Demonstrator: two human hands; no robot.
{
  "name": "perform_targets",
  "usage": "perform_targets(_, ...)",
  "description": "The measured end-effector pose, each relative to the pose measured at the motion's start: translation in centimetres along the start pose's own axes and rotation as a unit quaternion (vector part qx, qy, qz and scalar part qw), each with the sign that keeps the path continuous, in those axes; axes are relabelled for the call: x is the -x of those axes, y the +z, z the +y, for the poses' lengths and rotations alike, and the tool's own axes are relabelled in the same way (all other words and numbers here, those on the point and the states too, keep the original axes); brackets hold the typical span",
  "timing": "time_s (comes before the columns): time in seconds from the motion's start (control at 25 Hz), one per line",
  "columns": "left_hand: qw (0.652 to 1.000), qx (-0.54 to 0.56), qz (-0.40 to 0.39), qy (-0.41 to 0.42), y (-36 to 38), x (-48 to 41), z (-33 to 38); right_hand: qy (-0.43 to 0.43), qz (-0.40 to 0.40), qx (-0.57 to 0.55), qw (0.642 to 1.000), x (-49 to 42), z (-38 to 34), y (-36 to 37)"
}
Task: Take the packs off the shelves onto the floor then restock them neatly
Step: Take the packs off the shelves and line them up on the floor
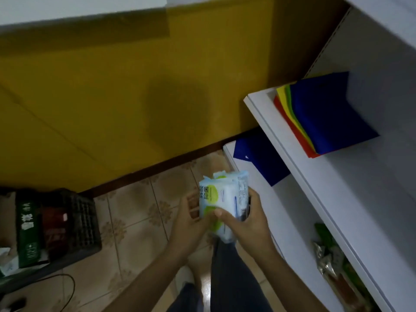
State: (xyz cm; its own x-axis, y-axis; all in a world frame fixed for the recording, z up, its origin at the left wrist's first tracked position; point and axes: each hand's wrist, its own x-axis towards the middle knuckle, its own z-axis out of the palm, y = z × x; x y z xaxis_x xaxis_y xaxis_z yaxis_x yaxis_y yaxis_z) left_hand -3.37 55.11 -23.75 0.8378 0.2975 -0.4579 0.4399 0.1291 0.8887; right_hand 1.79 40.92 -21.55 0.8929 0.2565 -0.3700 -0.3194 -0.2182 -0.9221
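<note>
Head view showed a small bundle of white, blue and green packs (pixel 221 197) held upright a little below the middle of the frame, above the tiled floor (pixel 135 212) and just left of the white shelves (pixel 299 167). The packs sat between the two hands. The left hand (pixel 190 219) clasped the bundle's left side with its fingers curled behind, and the right hand (pixel 249 221) gripped the right side with its thumb laid across the front face. Both hands were closed on the bundle, which touched no shelf. At the right of the frame, a fanned stack of coloured sheets (pixel 326 115) lay on the upper shelf board, and a dark blue sheet (pixel 261 158) lay on the board below. Green and silver packets (pixel 328 260) sat at the lower right. A black crate (pixel 76 221) with a green box (pixel 28 230) stood at the lower left under the yellow wall (pixel 112 97).
</note>
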Motion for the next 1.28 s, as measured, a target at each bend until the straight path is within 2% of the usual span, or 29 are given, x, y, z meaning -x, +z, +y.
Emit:
perform_targets(0.16, 0.992, 0.016, -0.019, -0.126, 3.0, -7.1, -2.2, 0.103, -0.016, -0.041, 0.994, -7.5, 4.4, -2.1)
perform_targets(0.32, 0.982, -0.044, -0.004, -0.181, 6.0, -18.4, -6.6, 0.14, -0.039, 0.005, 0.989, -18.3, 10.0, -3.7)
perform_targets(0.56, 0.953, -0.075, 0.053, -0.287, 7.8, -35.4, -20.4, 0.182, -0.018, 0.126, 0.975, -34.2, 26.7, -2.0)
perform_targets(0.72, 0.937, -0.105, 0.059, -0.329, 7.6, -46.8, -33.4, 0.195, -0.06, 0.275, 0.94, -43.2, 39.7, 0.6)
perform_targets(0.88, 0.932, -0.126, 0.092, -0.326, 9.6, -55.0, -43.6, 0.155, -0.039, 0.336, 0.928, -49.9, 49.8, 1.7)
perform_targets(0.96, 0.928, -0.135, 0.091, -0.336, 10.7, -57.2, -47.0, 0.11, -0.03, 0.409, 0.906, -51.8, 52.9, 1.5)
perform_targets(1.08, 0.926, -0.162, 0.045, -0.338, 11.9, -57.9, -49.4, 0.075, 0.014, 0.49, 0.869, -52.8, 54.8, 0.7)
perform_targets(1.28, 0.929, -0.194, -0.008, -0.313, 11.5, -56.6, -48.2, 0.018, -0.002, 0.474, 0.88, -50.5, 54.8, -0.6)
